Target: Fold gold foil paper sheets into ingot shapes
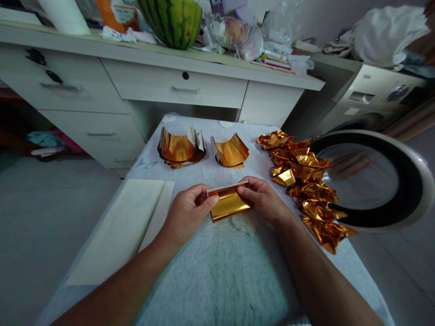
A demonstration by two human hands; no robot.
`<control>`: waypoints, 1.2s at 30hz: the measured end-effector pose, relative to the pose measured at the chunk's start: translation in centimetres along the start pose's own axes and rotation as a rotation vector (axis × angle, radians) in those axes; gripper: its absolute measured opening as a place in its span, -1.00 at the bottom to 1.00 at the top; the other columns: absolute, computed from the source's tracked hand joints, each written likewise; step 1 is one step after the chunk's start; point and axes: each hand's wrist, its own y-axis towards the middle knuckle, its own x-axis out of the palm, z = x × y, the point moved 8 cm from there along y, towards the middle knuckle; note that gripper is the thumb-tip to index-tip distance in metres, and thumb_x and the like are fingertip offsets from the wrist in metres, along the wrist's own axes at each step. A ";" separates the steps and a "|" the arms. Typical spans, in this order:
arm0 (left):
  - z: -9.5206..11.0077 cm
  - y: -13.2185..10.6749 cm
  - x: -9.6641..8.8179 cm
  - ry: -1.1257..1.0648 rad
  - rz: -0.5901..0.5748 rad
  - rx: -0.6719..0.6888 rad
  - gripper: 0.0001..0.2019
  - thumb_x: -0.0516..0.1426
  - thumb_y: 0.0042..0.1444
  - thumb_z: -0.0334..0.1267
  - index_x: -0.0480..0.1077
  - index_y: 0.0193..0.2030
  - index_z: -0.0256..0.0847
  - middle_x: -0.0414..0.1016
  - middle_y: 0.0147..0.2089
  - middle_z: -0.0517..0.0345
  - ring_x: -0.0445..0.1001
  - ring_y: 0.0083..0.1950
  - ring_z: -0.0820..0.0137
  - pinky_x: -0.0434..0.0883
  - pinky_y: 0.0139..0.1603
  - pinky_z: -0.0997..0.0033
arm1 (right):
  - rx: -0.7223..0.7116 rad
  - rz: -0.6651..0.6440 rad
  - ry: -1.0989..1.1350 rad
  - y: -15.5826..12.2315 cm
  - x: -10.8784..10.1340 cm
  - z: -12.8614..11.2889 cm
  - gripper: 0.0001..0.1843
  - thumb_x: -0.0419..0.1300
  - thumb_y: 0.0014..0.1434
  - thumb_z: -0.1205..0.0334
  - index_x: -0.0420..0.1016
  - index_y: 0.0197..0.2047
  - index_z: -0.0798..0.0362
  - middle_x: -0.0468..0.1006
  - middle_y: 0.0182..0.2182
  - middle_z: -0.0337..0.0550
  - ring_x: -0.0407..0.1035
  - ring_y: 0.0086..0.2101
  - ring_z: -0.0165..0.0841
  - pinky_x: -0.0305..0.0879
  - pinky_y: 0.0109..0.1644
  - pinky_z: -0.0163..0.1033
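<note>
Left hand point(188, 210): pinches the left end of the foil point(234, 204), thumb on the near face.
Right hand point(263, 198): grips the right end, thumb likewise.
Foil: gold, pale strip along its far edge, held over the table point(217, 276); contact with it unclear.
Beyond: two curved stacks point(177, 148), side by side, the left one thicker.
Right edge: row of folded gold pieces point(306, 171).
Left edge: white paper point(118, 226), flat.

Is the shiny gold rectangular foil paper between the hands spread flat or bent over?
Bent over, not flat: the gold foil paper curves round at its lower edge. Whether it is sharply creased, I cannot tell.
</note>
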 end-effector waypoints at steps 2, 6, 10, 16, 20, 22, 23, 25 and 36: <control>-0.1 0.0 -0.2 -0.002 0.022 -0.013 -0.79 0.18 0.09 -0.09 0.43 -0.38 -0.21 0.38 -0.47 0.26 0.36 -0.45 0.44 0.29 -0.43 0.47 | -0.004 -0.004 -0.001 0.0 0.0 0.0 -0.64 0.38 0.02 -0.03 0.41 -0.36 0.06 0.38 -0.51 -0.33 0.23 -0.50 -0.48 0.10 -0.42 -0.35; -0.2 -0.1 -0.2 -0.014 0.029 -0.029 -0.77 0.17 0.09 -0.07 0.47 -0.34 -0.21 0.49 -0.41 0.19 0.44 -0.39 0.37 0.35 -0.39 0.44 | 0.011 -0.012 0.016 0.0 0.2 0.0 -0.61 0.39 0.00 -0.05 0.38 -0.38 0.06 0.39 -0.52 -0.33 0.24 -0.52 -0.48 0.11 -0.44 -0.35; -0.1 -0.2 -0.1 -0.027 0.019 -0.024 -0.75 0.16 0.12 -0.06 0.49 -0.29 -0.21 0.56 -0.35 0.13 0.51 -0.32 0.32 0.40 -0.33 0.40 | 0.005 0.005 0.023 -0.1 0.2 -0.2 -0.61 0.41 -0.02 -0.04 0.37 -0.38 0.05 0.39 -0.52 -0.34 0.24 -0.52 -0.48 0.11 -0.45 -0.36; 0.3 -0.1 -0.4 -0.034 0.047 0.011 -0.76 0.15 0.14 -0.07 0.49 -0.26 -0.20 0.57 -0.33 0.13 0.53 -0.28 0.30 0.43 -0.27 0.38 | -0.002 0.010 0.020 -0.1 0.1 -0.1 -0.63 0.41 -0.02 -0.03 0.40 -0.38 0.04 0.39 -0.52 -0.34 0.23 -0.52 -0.48 0.11 -0.44 -0.36; 0.3 -0.1 -0.7 -0.053 0.077 0.010 -0.76 0.15 0.14 -0.07 0.49 -0.26 -0.20 0.55 -0.35 0.14 0.53 -0.30 0.31 0.43 -0.28 0.38 | -0.009 0.010 0.014 0.0 0.0 0.0 -0.64 0.41 -0.01 -0.03 0.41 -0.37 0.04 0.38 -0.53 -0.34 0.22 -0.53 -0.48 0.10 -0.45 -0.36; 0.2 -0.1 -0.8 -0.065 0.091 0.004 -0.76 0.16 0.13 -0.07 0.49 -0.26 -0.20 0.55 -0.36 0.14 0.52 -0.31 0.32 0.43 -0.30 0.40 | -0.014 0.013 0.011 0.0 -0.1 -0.1 -0.64 0.41 -0.02 -0.03 0.41 -0.37 0.04 0.38 -0.52 -0.34 0.22 -0.53 -0.48 0.10 -0.45 -0.36; 0.1 -0.1 -0.8 -0.070 0.093 0.003 -0.77 0.16 0.13 -0.07 0.49 -0.26 -0.20 0.55 -0.36 0.14 0.52 -0.32 0.32 0.42 -0.31 0.40 | -0.017 0.014 0.009 0.0 -0.1 -0.2 -0.63 0.41 -0.02 -0.03 0.41 -0.37 0.04 0.38 -0.52 -0.33 0.22 -0.52 -0.48 0.10 -0.45 -0.36; 0.2 -0.1 -0.7 -0.067 0.090 0.009 -0.78 0.16 0.13 -0.08 0.48 -0.27 -0.20 0.56 -0.36 0.15 0.52 -0.32 0.33 0.42 -0.31 0.41 | -0.016 0.018 0.007 0.0 0.0 -0.3 -0.62 0.42 -0.04 -0.03 0.41 -0.37 0.04 0.39 -0.52 -0.33 0.23 -0.52 -0.48 0.11 -0.45 -0.36; 0.1 -0.2 -0.8 -0.042 0.094 0.008 -0.77 0.13 0.16 -0.07 0.47 -0.26 -0.19 0.53 -0.36 0.16 0.52 -0.30 0.32 0.42 -0.30 0.39 | -0.009 0.017 0.011 0.0 0.1 -0.2 -0.63 0.42 -0.04 -0.02 0.41 -0.37 0.05 0.40 -0.52 -0.34 0.23 -0.52 -0.48 0.10 -0.44 -0.36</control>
